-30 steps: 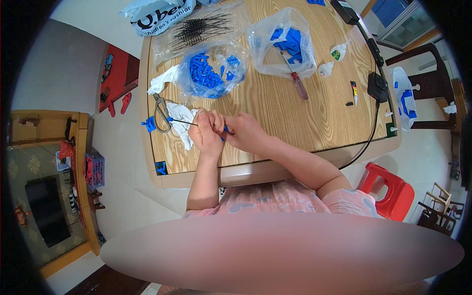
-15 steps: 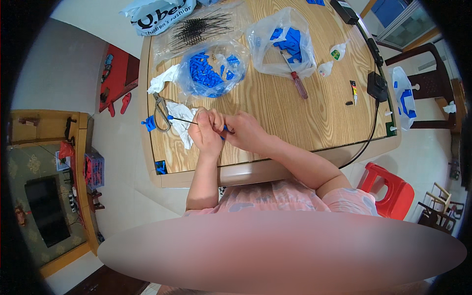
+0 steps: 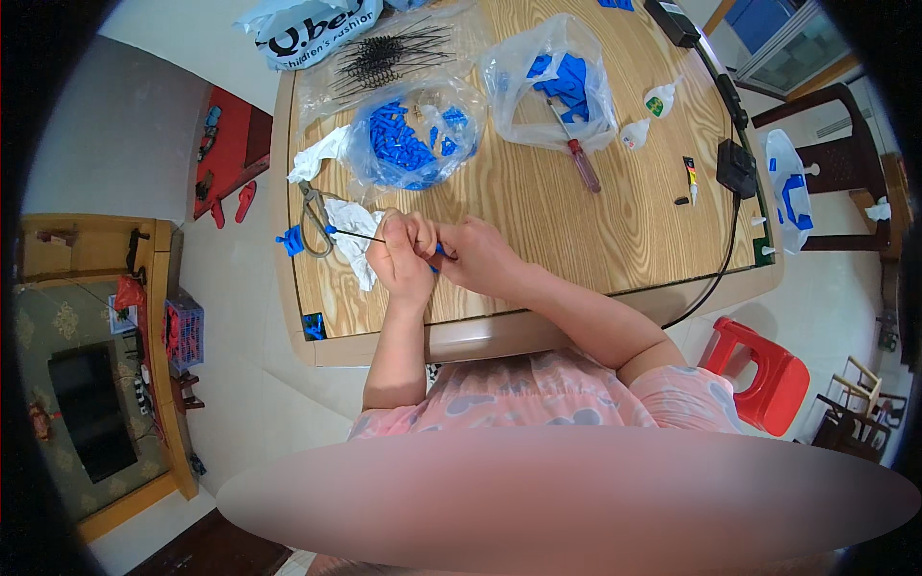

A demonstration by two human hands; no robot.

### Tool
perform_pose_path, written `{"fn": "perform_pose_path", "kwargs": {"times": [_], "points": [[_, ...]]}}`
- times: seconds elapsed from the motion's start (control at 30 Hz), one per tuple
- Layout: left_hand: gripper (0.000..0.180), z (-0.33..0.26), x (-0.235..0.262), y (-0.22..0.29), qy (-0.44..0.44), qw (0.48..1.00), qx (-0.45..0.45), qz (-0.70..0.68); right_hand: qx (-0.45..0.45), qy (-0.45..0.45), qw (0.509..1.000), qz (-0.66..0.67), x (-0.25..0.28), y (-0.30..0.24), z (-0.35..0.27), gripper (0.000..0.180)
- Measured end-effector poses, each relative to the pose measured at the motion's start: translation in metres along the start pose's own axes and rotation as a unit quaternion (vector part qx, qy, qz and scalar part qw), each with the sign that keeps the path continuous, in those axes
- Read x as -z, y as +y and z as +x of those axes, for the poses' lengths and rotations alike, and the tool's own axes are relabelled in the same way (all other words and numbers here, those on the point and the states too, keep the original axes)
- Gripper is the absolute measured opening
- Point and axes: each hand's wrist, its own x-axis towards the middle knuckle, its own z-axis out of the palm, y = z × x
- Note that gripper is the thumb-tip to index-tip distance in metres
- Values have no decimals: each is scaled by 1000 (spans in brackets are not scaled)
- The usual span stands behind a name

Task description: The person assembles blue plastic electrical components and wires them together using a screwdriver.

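My left hand (image 3: 404,264) is closed around a thin black rod (image 3: 358,235) that pokes out on its left side and ends in a small blue tip (image 3: 331,229). Pressed against it, my right hand (image 3: 483,257) has its fingers pinched on a small blue piece (image 3: 440,250), mostly covered by the fingers. Whether the rod reaches that piece is hidden. Left of my hands lie a crumpled white cloth (image 3: 348,213) and scissors (image 3: 315,230) with grey handles. Beyond them, a clear bag (image 3: 468,104) holds many small blue pieces.
Black rods (image 3: 384,60) lie on clear plastic at the back left. Another bag (image 3: 600,120) with flat blue pieces stands behind, a screwdriver (image 3: 584,165) leaning out. To the right are a glue tube (image 3: 691,180), two small white bottles, and a black adapter (image 3: 737,170) with its cable over the edge.
Both hands stay nearly in place, with the rod and blue piece still held. The right fingers have shifted only very slightly.
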Motion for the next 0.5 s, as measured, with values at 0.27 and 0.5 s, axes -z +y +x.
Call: {"fn": "perform_pose_path", "kwargs": {"times": [0.27,0.5], "points": [[37,-1,0,1,-2,1000,2,-2,20,26,999,15,-2,-1,-1,15],[37,-1,2,0,-7,1000,-2,-12,23,32,999,4,-5,3,-2,15]]}}
